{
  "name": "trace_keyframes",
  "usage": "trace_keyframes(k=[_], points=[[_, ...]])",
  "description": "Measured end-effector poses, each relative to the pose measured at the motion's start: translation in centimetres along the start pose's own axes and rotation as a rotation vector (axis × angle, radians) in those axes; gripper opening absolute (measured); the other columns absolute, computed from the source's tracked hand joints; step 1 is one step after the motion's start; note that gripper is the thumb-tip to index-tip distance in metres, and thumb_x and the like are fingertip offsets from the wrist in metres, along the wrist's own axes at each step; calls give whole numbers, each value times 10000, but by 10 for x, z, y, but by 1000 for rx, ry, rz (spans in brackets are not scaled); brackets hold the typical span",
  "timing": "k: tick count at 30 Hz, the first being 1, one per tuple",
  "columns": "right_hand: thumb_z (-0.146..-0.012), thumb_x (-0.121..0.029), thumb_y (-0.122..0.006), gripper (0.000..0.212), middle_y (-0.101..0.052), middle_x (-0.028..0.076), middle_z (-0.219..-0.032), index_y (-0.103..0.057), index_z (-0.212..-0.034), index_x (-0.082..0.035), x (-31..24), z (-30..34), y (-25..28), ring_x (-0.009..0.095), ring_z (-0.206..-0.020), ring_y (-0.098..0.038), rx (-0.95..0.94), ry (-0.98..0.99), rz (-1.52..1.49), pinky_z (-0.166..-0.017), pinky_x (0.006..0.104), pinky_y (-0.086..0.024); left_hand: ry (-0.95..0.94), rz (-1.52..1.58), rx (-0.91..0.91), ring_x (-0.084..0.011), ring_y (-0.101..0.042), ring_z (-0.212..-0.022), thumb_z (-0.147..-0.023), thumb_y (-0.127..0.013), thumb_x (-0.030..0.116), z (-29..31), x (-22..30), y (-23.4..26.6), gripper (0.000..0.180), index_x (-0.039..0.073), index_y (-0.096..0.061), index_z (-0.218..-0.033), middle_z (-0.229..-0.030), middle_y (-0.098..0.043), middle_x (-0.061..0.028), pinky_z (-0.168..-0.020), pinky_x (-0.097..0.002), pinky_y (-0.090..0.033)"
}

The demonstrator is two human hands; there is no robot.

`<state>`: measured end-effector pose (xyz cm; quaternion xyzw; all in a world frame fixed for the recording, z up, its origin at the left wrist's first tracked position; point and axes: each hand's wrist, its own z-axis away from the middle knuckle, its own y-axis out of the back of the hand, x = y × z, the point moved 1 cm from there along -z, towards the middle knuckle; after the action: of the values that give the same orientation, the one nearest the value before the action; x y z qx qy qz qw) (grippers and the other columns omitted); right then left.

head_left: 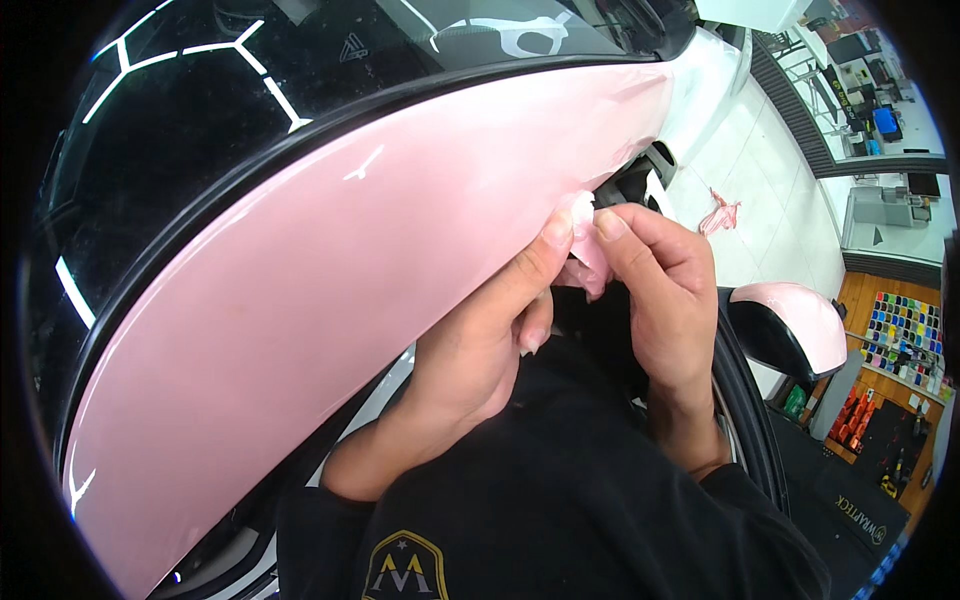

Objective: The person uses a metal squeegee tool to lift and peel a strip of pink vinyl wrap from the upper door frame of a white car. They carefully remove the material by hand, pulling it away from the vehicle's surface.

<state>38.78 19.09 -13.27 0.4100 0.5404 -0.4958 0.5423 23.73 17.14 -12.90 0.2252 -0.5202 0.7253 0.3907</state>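
A long curved car body panel (330, 250) covered in glossy pink film runs from the lower left to the upper right. At its near edge, toward the right end, a loose flap of pink film (592, 258) hangs down, its pale underside partly showing. My left hand (480, 335) is closed on the flap, the thumb pressed against it beside the panel edge. My right hand (668, 290) pinches the same flap between thumb and bent forefinger. The two thumbtips are close together. Fingers hide part of the film and the edge behind it.
Dark glass (190, 130) with bright light reflections lies beyond the panel. To the right are a pink and black side mirror (800, 320) and a black door frame (748, 400). A crumpled pink film scrap (720, 214) lies on the white tiled floor (790, 215).
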Motion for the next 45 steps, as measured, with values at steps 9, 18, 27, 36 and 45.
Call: trace_keyframes(k=[9,18,27,36,45], points=[[-1052,-457,-553,505,-650,52,-688,-696,-857,-14,31,-20,4,88,-537,-585,8,-202,-325,-460,214,-384,-53,-49,-34,-72,-478,-564,-1023,-615,136,-7,-11,-3,164,-16,-640,-1077,-753,-575,-34,-439,-212,-393],[-1048,-371,-613,473,-600,13,-637,-678,-764,2,10,-15,-22,58,-524,-522,127,-131,-213,-458,235,-406,-56,-295,-190,-55,-518,-530,-1019,-585,109,10,-7,13,150,-18,-665,-1019,-692,-591,-12,-462,-192,-401],[-1069,-250,-592,364,-550,-18,-685,-622,-785,-23,45,-5,-51,28,-559,-422,284,243,-369,-502,224,-378,-171,-333,-148,-70,-563,-631,-1018,-584,124,38,-14,60,178,-11,-671,-1096,-719,-600,-3,-607,-209,-458],[-968,-123,-638,251,-505,56,-600,-605,-781,41,47,7,-46,71,-584,-498,402,323,114,-522,295,-392,-300,-563,-145,-105,-614,-796,-1054,-556,207,32,-2,58,307,-29,-638,-1234,-938,-659,-56,-724,-240,-483],[-910,-75,-609,202,-578,162,-631,-632,-760,58,8,18,-42,219,-557,-591,337,307,270,-548,383,-447,-91,-16,-162,-92,-605,-974,-1022,-602,244,-3,-27,27,278,68,-681,-1222,-1089,-681,5,-792,-269,-430]])
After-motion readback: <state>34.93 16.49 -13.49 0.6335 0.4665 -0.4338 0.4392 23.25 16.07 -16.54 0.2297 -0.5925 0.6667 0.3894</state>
